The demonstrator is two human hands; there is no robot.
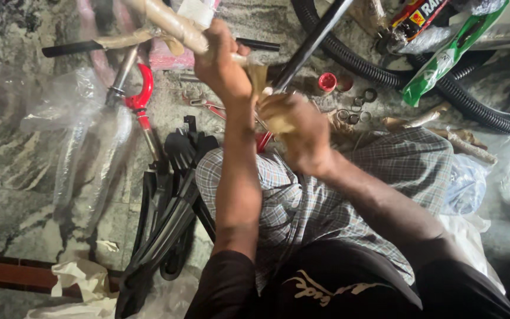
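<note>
My left hand (219,62) grips a tube wrapped in brown packing paper (172,26) near the top of the view. My right hand (299,130) is closed on a loose strip of the same brown paper wrap (259,77), just below the left hand. A bare black metal tube (311,44) runs up and to the right from between my hands. My lap in a checked cloth (302,207) lies under both forearms.
Black plastic mudguards and parts (169,212) lie at my left knee. A fork with a red piece (140,94) in clear plastic lies left. Metal rings (355,109), a red cap (327,81), a corrugated black hose (385,74) and a green packet (444,56) lie on the stone floor.
</note>
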